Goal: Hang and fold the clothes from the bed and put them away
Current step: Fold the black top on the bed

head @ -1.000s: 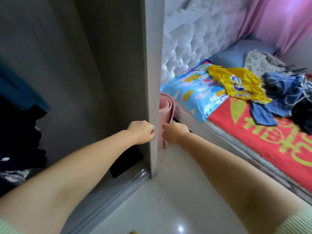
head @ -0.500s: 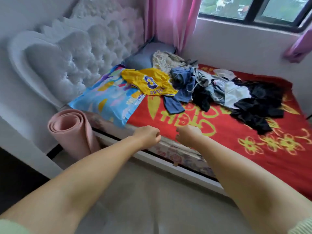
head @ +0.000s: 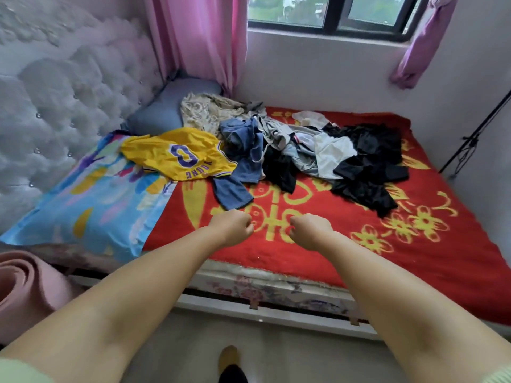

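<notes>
The clothes pile (head: 309,153) on the bed (head: 414,261) was too tangled to count; only one yellow jersey (head: 179,156) read clearly; two pillows sat by the headboard; the left hand (head: 231,226) and right hand (head: 311,230) hovered over the blanket, fingers curled, holding nothing.

A home bedroom is shown. A bed (head: 318,261) with a padded headboard (head: 55,106) and pillows (head: 91,205) is set beneath a window (head: 331,12) hung with pink curtains (head: 199,37).
</notes>
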